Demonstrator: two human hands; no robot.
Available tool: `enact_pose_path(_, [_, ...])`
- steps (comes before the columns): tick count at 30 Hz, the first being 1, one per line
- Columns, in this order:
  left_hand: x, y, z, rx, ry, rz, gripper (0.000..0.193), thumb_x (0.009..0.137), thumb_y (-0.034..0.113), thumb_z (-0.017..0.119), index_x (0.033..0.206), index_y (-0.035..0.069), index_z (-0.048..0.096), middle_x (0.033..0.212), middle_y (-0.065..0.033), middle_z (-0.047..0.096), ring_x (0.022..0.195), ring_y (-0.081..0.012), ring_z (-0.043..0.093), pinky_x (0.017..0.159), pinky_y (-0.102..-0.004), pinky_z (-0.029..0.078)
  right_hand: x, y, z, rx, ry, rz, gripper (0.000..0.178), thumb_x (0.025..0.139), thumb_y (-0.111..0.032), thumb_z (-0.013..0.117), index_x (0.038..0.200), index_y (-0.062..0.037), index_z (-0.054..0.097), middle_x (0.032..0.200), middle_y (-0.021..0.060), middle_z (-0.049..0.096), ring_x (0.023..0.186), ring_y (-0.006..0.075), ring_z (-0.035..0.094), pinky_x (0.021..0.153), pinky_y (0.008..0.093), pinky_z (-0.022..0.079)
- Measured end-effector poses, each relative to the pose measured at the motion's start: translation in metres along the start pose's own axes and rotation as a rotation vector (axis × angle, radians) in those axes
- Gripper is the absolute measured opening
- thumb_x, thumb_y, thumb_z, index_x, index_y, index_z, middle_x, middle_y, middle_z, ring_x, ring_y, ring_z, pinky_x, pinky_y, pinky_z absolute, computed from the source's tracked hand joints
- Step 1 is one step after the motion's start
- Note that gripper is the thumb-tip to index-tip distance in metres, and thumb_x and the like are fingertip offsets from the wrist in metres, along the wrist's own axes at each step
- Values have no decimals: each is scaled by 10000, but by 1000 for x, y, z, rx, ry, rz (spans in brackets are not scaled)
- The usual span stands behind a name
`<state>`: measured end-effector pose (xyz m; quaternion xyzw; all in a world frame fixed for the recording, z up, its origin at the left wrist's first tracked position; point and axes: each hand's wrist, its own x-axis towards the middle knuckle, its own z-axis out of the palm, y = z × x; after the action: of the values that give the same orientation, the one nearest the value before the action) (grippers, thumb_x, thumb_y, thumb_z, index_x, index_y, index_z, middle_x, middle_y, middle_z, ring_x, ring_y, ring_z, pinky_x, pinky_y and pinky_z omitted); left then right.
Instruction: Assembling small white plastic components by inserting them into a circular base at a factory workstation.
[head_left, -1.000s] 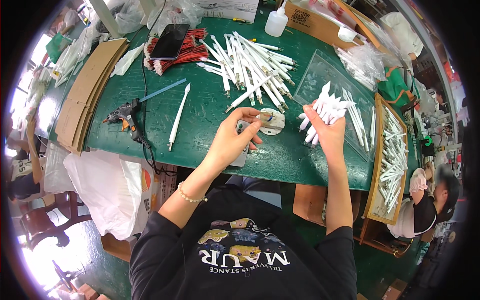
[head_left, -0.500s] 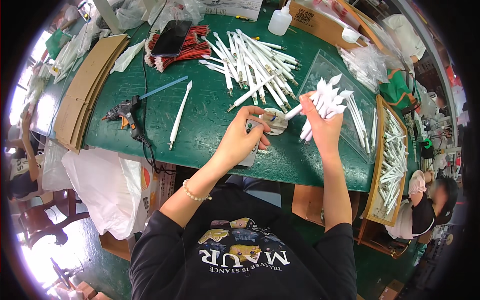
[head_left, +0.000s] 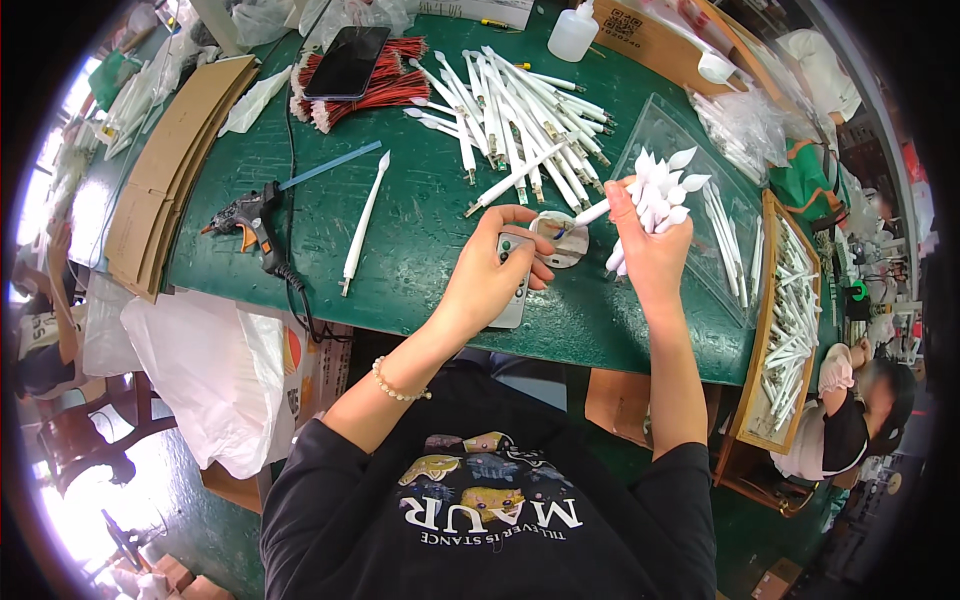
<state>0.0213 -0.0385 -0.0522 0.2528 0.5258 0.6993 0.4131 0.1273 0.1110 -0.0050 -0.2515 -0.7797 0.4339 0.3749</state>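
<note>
My left hand [head_left: 497, 265] is curled over a grey remote control [head_left: 511, 312] near the table's front edge, its fingertips close to a round white disc [head_left: 568, 254] with small wires on it. My right hand [head_left: 655, 262] grips a bunch of white LED taper candles [head_left: 657, 190] with flame-shaped tips pointing up and away. One candle [head_left: 593, 213] of these sticks out leftward, its base end at the disc; whether it touches is unclear. Beyond my hands lies a loose pile of similar candles [head_left: 500, 110]. A single candle [head_left: 366, 225] lies apart to the left.
On the left are a glue gun [head_left: 250, 222] with a blue glue stick and cardboard sheets [head_left: 175, 180]. Behind, a black phone [head_left: 347, 63] rests on red wires [head_left: 405, 92] near a white bottle [head_left: 573, 35]. Rightward are a clear tray [head_left: 640, 150] and a wooden box [head_left: 743, 425] of candles.
The view has shifted slightly, so the table's things sit a little differently in it. Both hands keep their holds, and the protruding candle stays at the white disc.
</note>
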Motion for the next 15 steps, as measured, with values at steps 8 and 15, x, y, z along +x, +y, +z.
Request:
enact_pose_path(8, [-3, 2, 1, 22, -2, 8, 329, 895, -23, 442, 1219, -53, 394, 989, -164, 601, 756, -173, 639, 660, -282, 538, 1, 3, 6, -38, 5, -46, 179, 884, -166, 700, 903, 1, 641, 711, -19, 586, 624, 31, 488, 533, 202, 356])
enact_pose_path(15, [-3, 1, 1, 0, 10, 6, 332, 892, -22, 438, 1218, -47, 385, 937, -150, 611, 748, -169, 638, 658, -282, 536, 6, 2, 7, -52, -8, -77, 187, 881, -167, 703, 911, 7, 642, 721, -11, 601, 633, 30, 498, 539, 202, 374])
